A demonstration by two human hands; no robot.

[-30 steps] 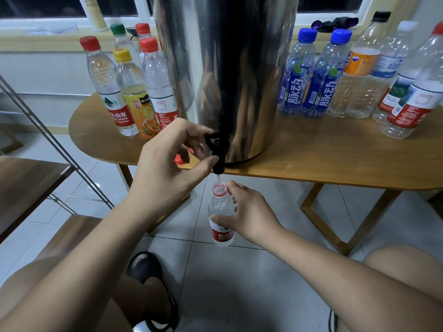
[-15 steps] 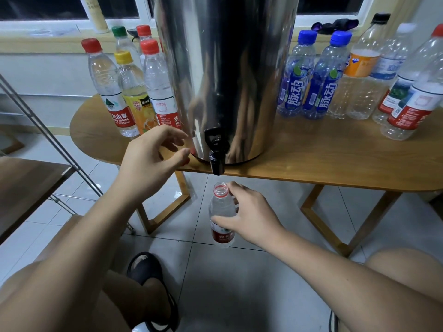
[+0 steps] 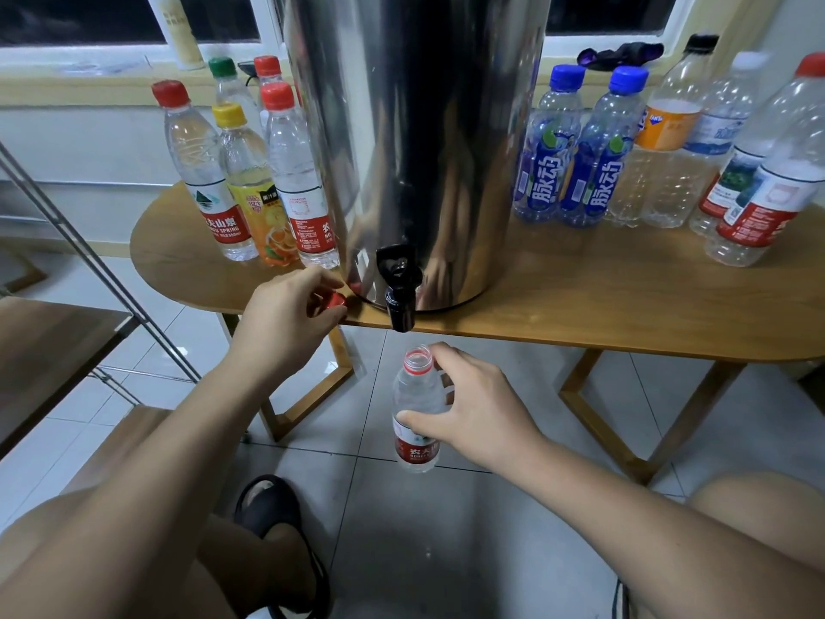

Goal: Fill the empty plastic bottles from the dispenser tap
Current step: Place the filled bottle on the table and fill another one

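Note:
A tall steel dispenser (image 3: 419,140) stands on the wooden table (image 3: 580,306), its black tap (image 3: 398,285) hanging over the front edge. My right hand (image 3: 477,408) grips a small uncapped bottle (image 3: 415,408) with a red label, upright below the tap; water fills most of it. My left hand (image 3: 285,319) is at the table's edge left of the tap, its fingers curled round a red cap (image 3: 335,300) lying there. No water runs from the tap.
Capped bottles (image 3: 250,180) stand left of the dispenser; blue-labelled bottles (image 3: 567,163) and clear ones (image 3: 732,158) stand to its right. A metal-framed shelf (image 3: 67,341) is at left. My knees and a black sandal (image 3: 277,520) are over the tiled floor.
My left hand let go of the tap lever and moved left and down to the red cap. The water stopped. My right hand lowered the bottle a little.

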